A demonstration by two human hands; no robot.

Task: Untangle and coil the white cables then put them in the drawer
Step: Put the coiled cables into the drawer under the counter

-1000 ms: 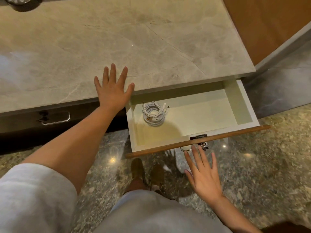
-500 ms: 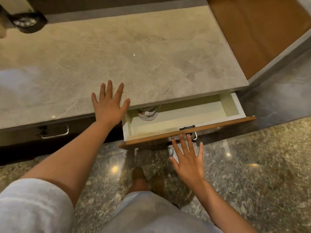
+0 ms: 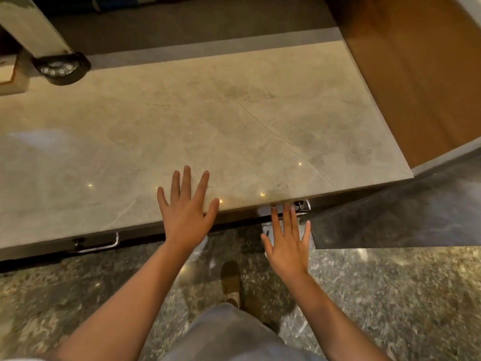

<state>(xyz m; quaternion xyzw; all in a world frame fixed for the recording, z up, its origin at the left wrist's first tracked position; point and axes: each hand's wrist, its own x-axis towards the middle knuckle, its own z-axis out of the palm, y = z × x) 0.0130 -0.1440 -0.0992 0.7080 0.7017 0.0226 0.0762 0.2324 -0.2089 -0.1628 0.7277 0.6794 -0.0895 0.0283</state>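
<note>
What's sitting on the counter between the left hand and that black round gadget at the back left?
Nothing: in the head view, bare marble countertop runs from the left hand, flat at the front edge, to the black round device.

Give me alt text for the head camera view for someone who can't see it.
A person's right hand presses straight fingers against a shut drawer by its metal handle, while the left hand rests flat on the stone countertop. No cables are visible.
</note>
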